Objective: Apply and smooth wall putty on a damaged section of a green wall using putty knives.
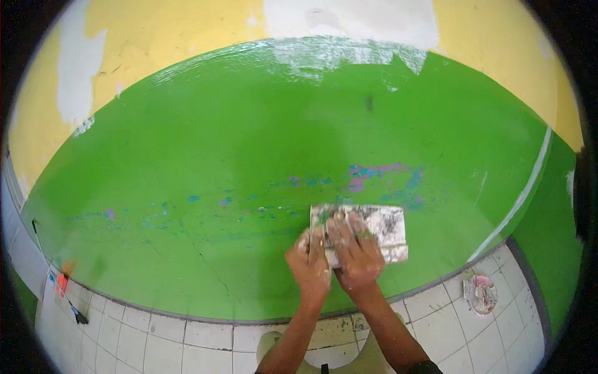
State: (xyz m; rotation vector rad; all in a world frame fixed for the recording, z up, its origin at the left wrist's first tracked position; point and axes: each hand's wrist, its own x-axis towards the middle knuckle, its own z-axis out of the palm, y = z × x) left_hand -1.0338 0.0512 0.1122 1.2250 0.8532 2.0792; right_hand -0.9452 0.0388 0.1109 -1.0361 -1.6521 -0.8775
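Against the green wall (249, 156), both hands (336, 258) press together on a paint-smeared whitish sanding block (374, 227).

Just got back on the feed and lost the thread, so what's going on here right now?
A person is pressing a flat, paint-smeared rectangular block against a green wall with both hands. The left hand sits at the block's left end and the right hand lies over its middle, fingers spread. Beside the block the green coat is worn through in blue and pink patches. Higher up, the wall is yellow with white patches. Below is a white tiled floor, with a small round dish on it at the right.
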